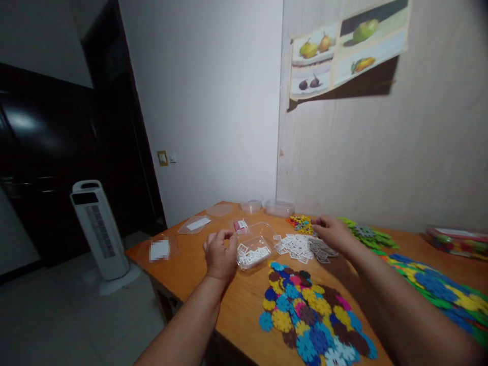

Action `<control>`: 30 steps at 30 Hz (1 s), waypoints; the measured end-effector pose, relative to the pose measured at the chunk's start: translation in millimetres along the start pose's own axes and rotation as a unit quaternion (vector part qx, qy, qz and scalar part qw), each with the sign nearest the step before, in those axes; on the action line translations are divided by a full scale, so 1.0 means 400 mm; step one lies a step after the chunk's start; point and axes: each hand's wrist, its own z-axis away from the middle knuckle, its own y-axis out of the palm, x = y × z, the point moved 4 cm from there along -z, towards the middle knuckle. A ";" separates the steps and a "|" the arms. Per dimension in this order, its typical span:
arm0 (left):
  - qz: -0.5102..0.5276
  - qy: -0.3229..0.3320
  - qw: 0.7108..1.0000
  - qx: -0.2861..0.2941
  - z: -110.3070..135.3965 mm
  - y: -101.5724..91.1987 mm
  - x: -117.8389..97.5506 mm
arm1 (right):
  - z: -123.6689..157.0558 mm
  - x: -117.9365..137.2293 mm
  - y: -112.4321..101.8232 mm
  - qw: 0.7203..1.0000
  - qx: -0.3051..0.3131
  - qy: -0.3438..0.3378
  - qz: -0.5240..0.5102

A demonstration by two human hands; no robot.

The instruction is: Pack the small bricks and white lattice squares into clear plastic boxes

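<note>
My left hand [221, 255] is beside a clear plastic box [252, 265], its fingers curled in toward the thumb. Whether it grips the box's edge or anything else I cannot make out. White lattice pieces [254, 255] lie in that box. Over the table's far side, my right hand [332, 232] is closed in a pinch at the edge of a small pile of yellow, orange and red pieces [301, 223]. What its fingertips hold is too small to name. Just in front lie loose white lattice pieces [295, 247] and a greyish heap [322, 250], partly in shadow.
Colourful snowflake discs [301, 310] spread across the table's front. Green pieces [368, 234] and a blue, yellow and green heap [438, 287] lie right, before a filled plastic pack [457, 241]. Clear containers [279, 208] and lids [194, 224] line the back and left. A white tower fan [101, 234] stands left.
</note>
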 end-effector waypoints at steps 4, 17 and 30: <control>0.000 -0.002 1.000 -0.001 -0.003 0.001 -0.001 | -0.008 -0.112 -0.002 0.987 0.036 0.045 0.152; 0.000 0.000 1.000 -0.005 -0.007 -0.004 -0.006 | 0.026 -0.105 0.066 0.972 0.141 0.041 0.185; -0.005 -0.005 1.000 -0.004 -0.006 -0.002 -0.003 | 0.014 -0.085 0.068 0.978 0.110 0.014 0.180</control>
